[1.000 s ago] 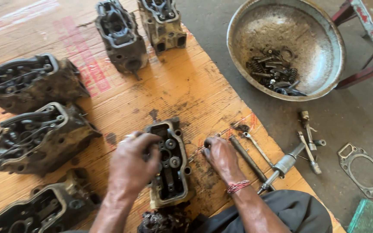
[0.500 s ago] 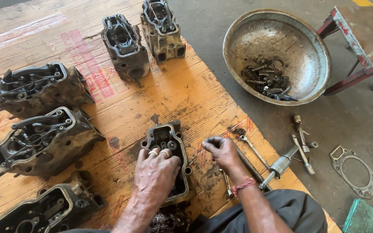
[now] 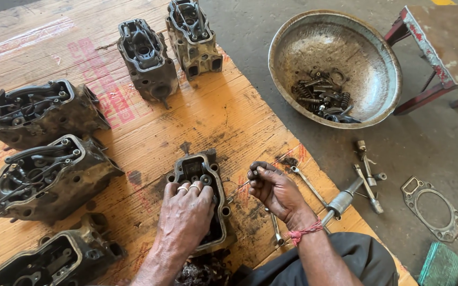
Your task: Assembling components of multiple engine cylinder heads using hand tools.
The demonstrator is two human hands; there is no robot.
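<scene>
A greasy metal cylinder head (image 3: 197, 168) lies on the wooden board (image 3: 229, 116) right in front of me. My left hand (image 3: 185, 220), with rings on two fingers, rests flat on top of it, fingers pressed into its open cavity. My right hand (image 3: 276, 190), a red thread at the wrist, is lifted just to the right of the head with its fingertips pinched together on something small and dark; I cannot make out what it is.
Several more cylinder heads (image 3: 43, 177) lie along the board's left side and far edge. A big dented metal bowl (image 3: 314, 42) with springs and small parts sits at the upper right. Spanners (image 3: 309, 184), a socket tool (image 3: 343, 200), a gasket (image 3: 434, 209) and a red stool (image 3: 441, 47) are at right.
My left hand slid down from the head's left rim onto its top. My right hand lifted off the board and pinched its fingers together. The view moved closer.
</scene>
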